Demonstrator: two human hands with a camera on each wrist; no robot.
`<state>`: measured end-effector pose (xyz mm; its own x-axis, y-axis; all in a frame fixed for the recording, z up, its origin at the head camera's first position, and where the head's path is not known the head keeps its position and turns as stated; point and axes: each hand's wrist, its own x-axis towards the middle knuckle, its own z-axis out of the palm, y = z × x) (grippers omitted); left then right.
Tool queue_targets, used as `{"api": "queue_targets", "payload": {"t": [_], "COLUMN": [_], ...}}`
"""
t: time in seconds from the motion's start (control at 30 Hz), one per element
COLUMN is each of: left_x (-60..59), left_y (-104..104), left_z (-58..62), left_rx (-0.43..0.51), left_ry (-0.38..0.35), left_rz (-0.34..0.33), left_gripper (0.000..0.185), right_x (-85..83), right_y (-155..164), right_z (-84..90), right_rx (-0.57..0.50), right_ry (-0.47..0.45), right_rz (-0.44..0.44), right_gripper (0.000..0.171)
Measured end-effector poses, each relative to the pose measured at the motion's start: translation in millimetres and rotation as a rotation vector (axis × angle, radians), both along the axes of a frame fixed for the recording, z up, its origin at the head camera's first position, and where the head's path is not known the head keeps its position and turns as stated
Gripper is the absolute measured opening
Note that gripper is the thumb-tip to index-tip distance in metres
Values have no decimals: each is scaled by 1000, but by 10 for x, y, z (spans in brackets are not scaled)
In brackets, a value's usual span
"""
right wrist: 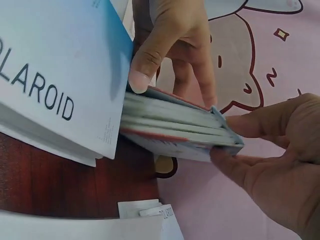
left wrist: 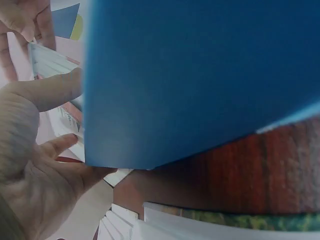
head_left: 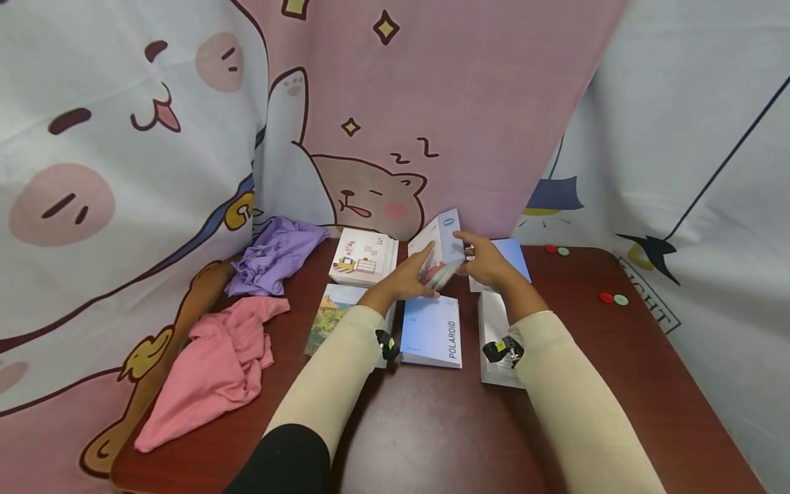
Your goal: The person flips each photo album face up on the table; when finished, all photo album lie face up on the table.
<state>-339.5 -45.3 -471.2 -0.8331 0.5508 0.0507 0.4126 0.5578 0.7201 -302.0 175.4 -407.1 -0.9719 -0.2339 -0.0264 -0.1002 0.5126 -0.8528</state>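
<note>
Near strip of table (head_left: 444, 439) bare wood, crossed only by both forearms. Middle blocked: POLAROID booklet (head_left: 432, 332), landscape booklet (head_left: 330, 317) left of it, white box (head_left: 494, 329) right. Far edge closed off by cartoon curtain (head_left: 432, 103), with illustrated booklet (head_left: 364, 256) and blue booklet (head_left: 512, 254) before it. Left side taken by pink cloth (head_left: 216, 363) and purple cloth (head_left: 274, 254). Right side open wood, apart from small discs (head_left: 613, 298).

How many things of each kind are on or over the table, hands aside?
Books or booklets: 6, one held by both hands, the POLAROID one lying below
Cloths: 2, purple and pink
Small discs: 4, red and green pairs
Total: 12
</note>
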Motion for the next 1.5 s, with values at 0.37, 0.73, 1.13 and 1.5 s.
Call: {"api": "queue_targets", "payload": {"t": [0.37, 0.73, 1.13, 1.5], "left_x": [-8, -85, -96, -115], "left_y": [29, -59, -251, -247], "left_z": [87, 88, 30, -156], "left_rx": [382, 540, 300, 155], "left_ry": [-219, -141, -93, -46], "left_rz": [-18, 0, 191, 238], "left_gripper": [146, 125, 103, 103], "right_x": [-23, -115, -161, -155], "right_y": [-34, -138, -242, -255], "right_z": [-53, -332, -507, -574], "right_rx": [-169, -125, 286, 366], "right_ry": [80, 2, -39, -105], "right_rz": [92, 87, 70, -61], "right_gripper": [90, 57, 61, 63]}}
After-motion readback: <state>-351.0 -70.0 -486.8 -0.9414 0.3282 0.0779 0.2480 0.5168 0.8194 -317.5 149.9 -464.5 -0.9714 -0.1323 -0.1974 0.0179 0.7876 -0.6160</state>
